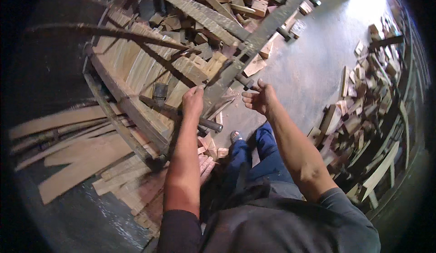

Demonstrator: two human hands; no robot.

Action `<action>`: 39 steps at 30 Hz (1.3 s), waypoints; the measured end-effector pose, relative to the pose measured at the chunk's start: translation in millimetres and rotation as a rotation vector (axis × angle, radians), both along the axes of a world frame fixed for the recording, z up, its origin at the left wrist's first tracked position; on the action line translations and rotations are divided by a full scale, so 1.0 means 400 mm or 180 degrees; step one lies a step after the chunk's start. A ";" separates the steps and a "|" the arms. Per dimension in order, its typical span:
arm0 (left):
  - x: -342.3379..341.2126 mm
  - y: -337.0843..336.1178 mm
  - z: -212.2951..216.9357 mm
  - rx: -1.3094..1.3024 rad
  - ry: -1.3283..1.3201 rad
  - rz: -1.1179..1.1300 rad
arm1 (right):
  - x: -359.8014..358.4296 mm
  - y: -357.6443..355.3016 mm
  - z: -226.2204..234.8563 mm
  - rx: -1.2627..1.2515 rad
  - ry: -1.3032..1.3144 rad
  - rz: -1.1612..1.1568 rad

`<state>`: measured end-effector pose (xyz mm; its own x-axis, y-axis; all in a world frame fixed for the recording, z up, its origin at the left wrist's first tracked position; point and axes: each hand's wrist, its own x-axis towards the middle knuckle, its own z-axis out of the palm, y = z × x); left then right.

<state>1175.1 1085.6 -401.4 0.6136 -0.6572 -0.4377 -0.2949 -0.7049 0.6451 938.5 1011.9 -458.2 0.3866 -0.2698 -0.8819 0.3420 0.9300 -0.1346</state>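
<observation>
Two bare hands reach forward over a long, worn beam point(268, 28) that runs slantwise from the upper right down to the space between them. The left hand point(193, 100) is at the left edge of the beam's near end, its fingers curled inward; I cannot tell whether they are fully closed or grip anything. The right hand point(260, 99) is open on the other side, fingers parted and holding nothing, just beside a short dark peg point(245, 82) that sticks out from the beam. Below the left hand, a round metal rod point(210, 125) points to the lower right. Left of the beam, pale boards point(131, 69) stand side by side behind a thick wooden rail point(129, 103), with a heap of wood blocks point(200, 39) beyond. More scraps point(359, 100) lie along the right of the grey floor point(304, 71), and flat planks point(84, 162) lie at lower left.
</observation>
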 end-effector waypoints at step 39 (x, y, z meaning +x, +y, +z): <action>-0.061 -0.166 -0.036 0.1172 -0.0971 0.1642 | 0.048 -0.029 -0.064 -0.1392 0.0458 -0.0053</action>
<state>1150.9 1019.2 -415.6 0.9380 -0.0914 -0.3345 0.0060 -0.9602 0.2792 957.6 1000.5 -484.0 0.2609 -0.6338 -0.7282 0.3056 0.7697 -0.5605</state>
